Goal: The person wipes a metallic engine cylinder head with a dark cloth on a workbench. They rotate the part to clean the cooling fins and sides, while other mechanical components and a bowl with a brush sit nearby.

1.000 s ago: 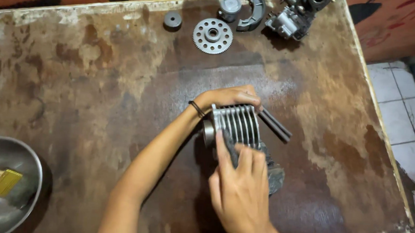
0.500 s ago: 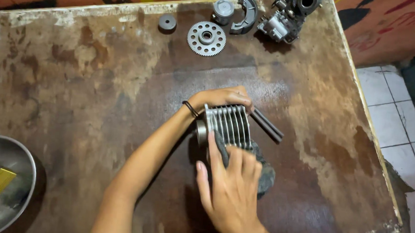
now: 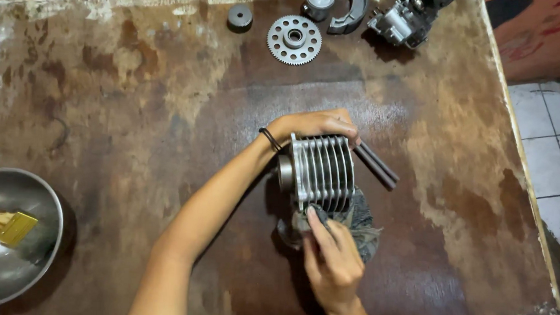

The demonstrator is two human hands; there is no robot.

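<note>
A grey finned metal engine cylinder lies on its side in the middle of the worn brown table. My left hand grips its far side, a dark band on the wrist. My right hand presses a dark grey rag against the near side of the fins. Two dark metal rods lie just right of the cylinder, touching the table.
At the far edge lie a small dark gear, a toothed sprocket disc, a curved dark part and a metal engine assembly. A steel bowl with a yellow brush stands at the near left. Tiled floor lies right of the table.
My right hand has slid down from the top of the fins toward the near side, now bunching the rag there. The left hand keeps its grip on the cylinder.
</note>
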